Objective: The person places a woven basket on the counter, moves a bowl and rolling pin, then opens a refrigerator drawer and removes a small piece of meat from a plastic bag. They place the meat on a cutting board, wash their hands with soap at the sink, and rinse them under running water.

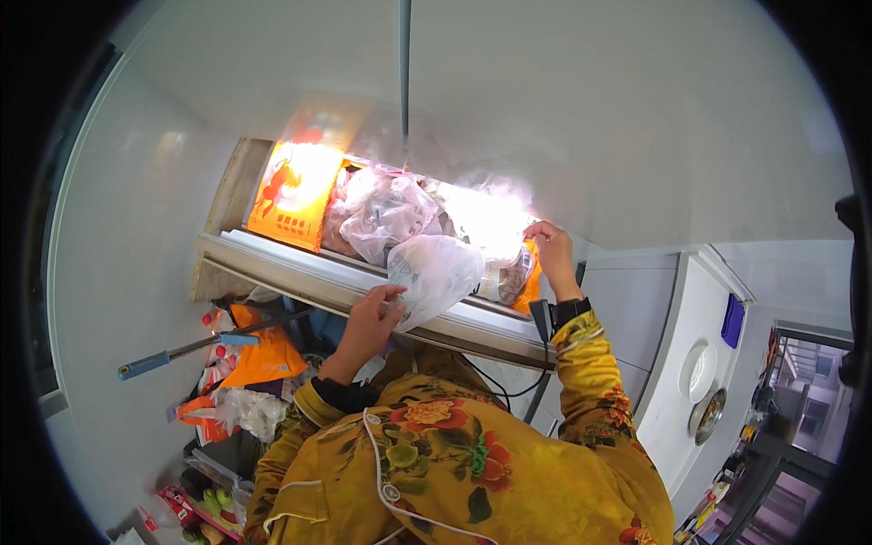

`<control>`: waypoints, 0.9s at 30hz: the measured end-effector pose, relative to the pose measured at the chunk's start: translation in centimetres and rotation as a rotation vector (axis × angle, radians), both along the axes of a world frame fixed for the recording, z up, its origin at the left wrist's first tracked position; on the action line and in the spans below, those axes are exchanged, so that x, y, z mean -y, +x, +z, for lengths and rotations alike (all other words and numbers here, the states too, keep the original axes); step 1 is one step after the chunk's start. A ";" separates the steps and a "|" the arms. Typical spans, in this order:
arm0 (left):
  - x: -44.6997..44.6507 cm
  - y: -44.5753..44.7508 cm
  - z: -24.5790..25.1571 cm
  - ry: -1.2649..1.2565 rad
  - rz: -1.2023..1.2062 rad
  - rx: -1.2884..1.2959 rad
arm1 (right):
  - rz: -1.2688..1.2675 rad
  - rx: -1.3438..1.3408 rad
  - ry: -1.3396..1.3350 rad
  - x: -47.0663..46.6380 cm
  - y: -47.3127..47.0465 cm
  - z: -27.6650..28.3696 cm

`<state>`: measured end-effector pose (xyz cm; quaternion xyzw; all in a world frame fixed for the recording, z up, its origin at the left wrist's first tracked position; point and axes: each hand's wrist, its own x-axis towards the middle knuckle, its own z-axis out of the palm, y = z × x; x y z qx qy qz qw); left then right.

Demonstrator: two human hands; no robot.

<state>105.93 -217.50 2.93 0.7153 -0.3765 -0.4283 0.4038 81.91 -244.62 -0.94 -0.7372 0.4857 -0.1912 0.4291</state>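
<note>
My left hand (370, 325) pinches the near left edge of a whitish translucent plastic bag (436, 276), which hangs over the front rim of a lit cabinet. Inside the cabinet, further plastic bags (388, 211) lie crumpled in the middle. An orange printed package (293, 197) stands at the left end. My right hand (553, 255) is at the right end, its fingertips at the top of an orange-edged package (529, 283); whether they grip it is hard to tell. Beside it is a clear packet with brown contents (512, 278). Glare hides the things just left of that hand.
The cabinet's pale front rim (293, 255) runs across before me. At left are a blue-handled pole (146, 365), an orange bag (266, 357) and crumpled plastic bags (252, 412). On the right, a white counter (671, 381) holds a white plate (698, 371) and a metal bowl (708, 417).
</note>
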 end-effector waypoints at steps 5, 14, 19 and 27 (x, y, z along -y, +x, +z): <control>0.7 0.4 0.5 -0.047 -0.087 0.337 | 0.570 -0.117 0.350 -5.4 3.1 4.8; 7.7 -1.0 -2.3 -0.072 -0.101 -0.571 | 0.742 -0.101 -0.226 -9.4 9.6 3.5; 8.7 -2.2 -3.8 -0.039 -0.179 -0.040 | 0.642 -0.388 -0.442 -5.2 10.3 -0.8; 8.5 -1.5 -5.6 0.187 -0.611 0.813 | 0.584 -0.441 -0.580 -4.9 14.1 -5.8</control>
